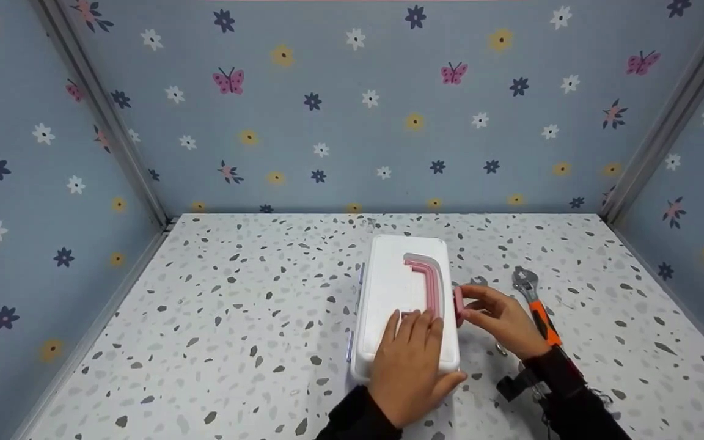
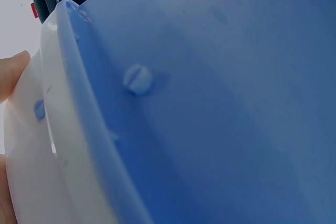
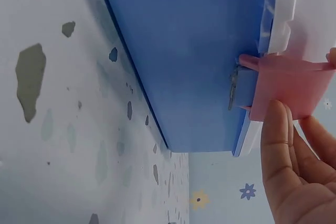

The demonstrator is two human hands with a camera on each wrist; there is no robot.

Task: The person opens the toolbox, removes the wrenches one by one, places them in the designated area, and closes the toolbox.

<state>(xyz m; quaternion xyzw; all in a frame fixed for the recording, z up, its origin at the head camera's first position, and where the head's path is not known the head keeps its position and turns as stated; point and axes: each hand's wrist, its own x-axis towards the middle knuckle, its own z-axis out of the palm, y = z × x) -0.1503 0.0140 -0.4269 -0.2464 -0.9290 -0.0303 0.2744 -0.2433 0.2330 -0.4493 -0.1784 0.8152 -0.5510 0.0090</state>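
A box with a white lid [image 1: 388, 275] lies lengthwise on the speckled table, and a pink carry handle [image 1: 431, 284] is folded into the lid's recess. My left hand [image 1: 410, 360] rests on the near part of the lid, fingers extended over the handle's near end. At the box's right side, my right hand [image 1: 505, 321] pinches a pink latch [image 3: 289, 85] between thumb and fingers. The latch is hinged at the lid's edge and stands out from the blue box wall [image 3: 184, 51]. Blue wall [image 2: 236, 103] fills most of the left wrist view. The box's contents are hidden.
An adjustable wrench [image 1: 538, 305] with an orange and black handle lies right of the box, beside my right wrist. Another metal wrench [image 1: 479, 281] is partly hidden behind my right hand. Flower-patterned walls [image 1: 352, 122] enclose the table at the back and sides.
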